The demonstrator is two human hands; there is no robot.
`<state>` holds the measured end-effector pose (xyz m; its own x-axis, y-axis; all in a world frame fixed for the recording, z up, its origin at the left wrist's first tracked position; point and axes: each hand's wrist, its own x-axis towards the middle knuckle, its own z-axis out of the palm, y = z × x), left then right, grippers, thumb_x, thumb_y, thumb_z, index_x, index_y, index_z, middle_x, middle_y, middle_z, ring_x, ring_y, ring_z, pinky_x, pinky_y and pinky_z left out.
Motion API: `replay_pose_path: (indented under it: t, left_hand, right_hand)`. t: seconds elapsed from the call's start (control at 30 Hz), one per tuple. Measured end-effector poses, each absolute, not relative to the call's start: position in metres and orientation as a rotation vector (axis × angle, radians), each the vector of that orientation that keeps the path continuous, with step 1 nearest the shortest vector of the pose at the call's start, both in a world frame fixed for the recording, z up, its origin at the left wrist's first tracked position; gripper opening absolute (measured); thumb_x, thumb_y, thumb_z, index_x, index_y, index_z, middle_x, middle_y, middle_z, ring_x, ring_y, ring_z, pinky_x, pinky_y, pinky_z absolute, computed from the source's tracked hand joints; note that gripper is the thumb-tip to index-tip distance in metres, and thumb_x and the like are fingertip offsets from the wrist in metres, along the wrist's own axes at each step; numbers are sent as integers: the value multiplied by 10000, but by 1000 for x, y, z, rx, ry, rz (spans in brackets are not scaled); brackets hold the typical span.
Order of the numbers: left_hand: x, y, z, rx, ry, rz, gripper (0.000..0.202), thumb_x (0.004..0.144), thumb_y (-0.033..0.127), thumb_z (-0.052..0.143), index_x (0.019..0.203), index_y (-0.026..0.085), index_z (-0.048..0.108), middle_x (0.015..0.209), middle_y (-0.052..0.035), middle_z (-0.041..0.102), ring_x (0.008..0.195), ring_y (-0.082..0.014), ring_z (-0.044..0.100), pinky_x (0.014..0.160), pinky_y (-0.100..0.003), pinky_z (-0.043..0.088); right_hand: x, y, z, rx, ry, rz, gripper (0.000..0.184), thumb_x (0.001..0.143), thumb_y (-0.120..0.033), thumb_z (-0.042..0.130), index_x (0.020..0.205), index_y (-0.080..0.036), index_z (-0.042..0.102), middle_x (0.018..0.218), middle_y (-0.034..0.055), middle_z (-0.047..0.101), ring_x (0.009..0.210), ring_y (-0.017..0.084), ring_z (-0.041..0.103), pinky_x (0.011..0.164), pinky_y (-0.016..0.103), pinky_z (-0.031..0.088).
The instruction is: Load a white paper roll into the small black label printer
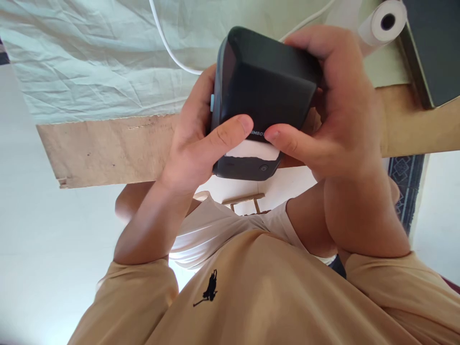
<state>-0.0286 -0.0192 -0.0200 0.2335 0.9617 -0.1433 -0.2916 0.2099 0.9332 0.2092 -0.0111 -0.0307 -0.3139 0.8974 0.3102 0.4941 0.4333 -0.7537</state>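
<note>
A black label printer (266, 91) is held up between my two hands, over the near edge of the table. White paper (253, 149) sticks out of its slot, just above a power button. My left hand (201, 134) grips the printer's left side, thumb resting on the front of the lid. Around the right side wraps my right hand (338, 105), its thumb also on the lid near the printed lettering. The fingers of both hands are partly hidden behind the printer.
A pale green cloth (89, 62) covers most of the wooden table (108, 151). A white cable (165, 43) runs behind the printer. At the upper right stand a white paper roll (390, 21) and a dark flat device (436, 52). A wooden stool (247, 199) shows below.
</note>
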Motion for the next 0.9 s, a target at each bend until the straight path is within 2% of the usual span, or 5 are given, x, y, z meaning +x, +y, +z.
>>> replay_pose_path:
  t: [0.2,0.3,0.4,0.77,0.9]
  left_hand:
    - [-26,-21,-23,904,816,1068,561,781,534,1161,1176,250,882,1083,-38,755,1046,-245,691,886,-333,614]
    - [-23,-20,-22,890,753,1011,348,1209,511,681,1429,286,828,1334,-63,809,1396,-330,739,1148,-371,637]
    - [-20,-15,-18,882,806,955,646,1275,329,142,1558,264,720,1450,-107,810,1672,-337,621,1338,-471,583]
    - [-10,-10,-13,702,983,1048,640,1259,250,216,839,263,699,1063,-119,840,1578,-346,674,1355,-484,553]
    - [-12,-9,-12,661,993,1065,627,1250,228,266,848,260,746,1131,-99,848,1468,-336,712,1266,-460,596]
  right_hand:
    - [208,-6,-45,-1137,-1964,648,927,998,-944,601,1585,-228,642,1502,95,650,1382,206,664,938,290,692]
    - [205,-5,-51,-1094,-1940,613,948,1029,-956,539,1604,-205,600,1556,101,628,1465,217,643,1107,358,699]
    - [202,-6,-51,-1025,-1902,624,926,1053,-925,555,1621,-194,579,1602,109,626,1496,215,646,1281,392,650]
    - [195,-12,-45,-942,-1829,703,548,1109,-621,622,1538,-279,620,1584,68,647,1534,210,651,1364,419,601]
    - [198,-11,-46,-952,-1888,705,672,1095,-722,591,1596,-274,590,1619,89,621,1592,249,610,1291,443,642]
